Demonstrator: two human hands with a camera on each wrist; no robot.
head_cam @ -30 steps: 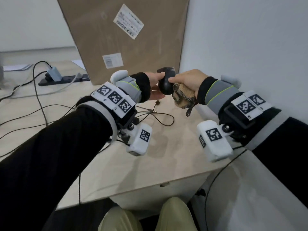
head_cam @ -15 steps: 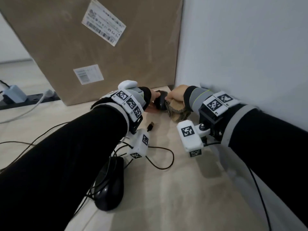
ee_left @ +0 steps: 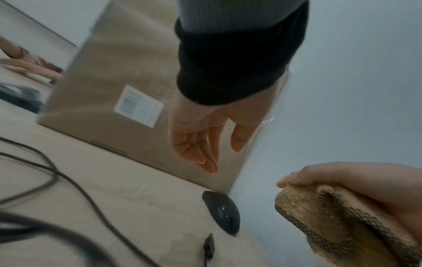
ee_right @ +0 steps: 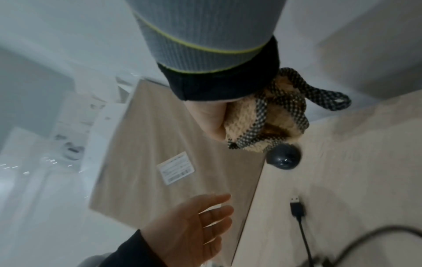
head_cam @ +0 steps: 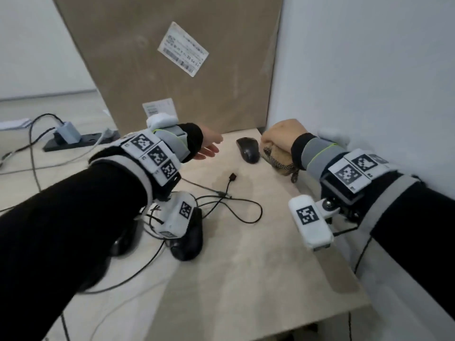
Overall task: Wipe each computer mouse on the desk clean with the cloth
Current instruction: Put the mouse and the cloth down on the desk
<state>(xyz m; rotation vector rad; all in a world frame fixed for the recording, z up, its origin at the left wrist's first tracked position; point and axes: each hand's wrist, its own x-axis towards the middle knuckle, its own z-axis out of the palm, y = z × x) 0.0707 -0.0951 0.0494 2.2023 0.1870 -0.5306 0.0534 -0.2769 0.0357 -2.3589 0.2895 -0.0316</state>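
The person's left hand [head_cam: 209, 146] hovers above the pale wooden desk [head_cam: 246, 254], fingers straight and relaxed, holding nothing; just beside it the small black wireless mouse [head_cam: 248, 150] lies on the desk, near the right hand [head_cam: 280, 136] clenching the bunched tan cloth with checked trim [head_cam: 278, 159]

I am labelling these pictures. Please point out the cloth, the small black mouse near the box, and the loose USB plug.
cloth [ee_right: 262, 124], right wrist view, tan folded face.
small black mouse [head_cam: 248, 150], head view, top shell.
USB plug [head_cam: 232, 177], head view, plug body.

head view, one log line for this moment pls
left hand: open, empty | right hand: grips cloth | small mouse: on desk, untouched
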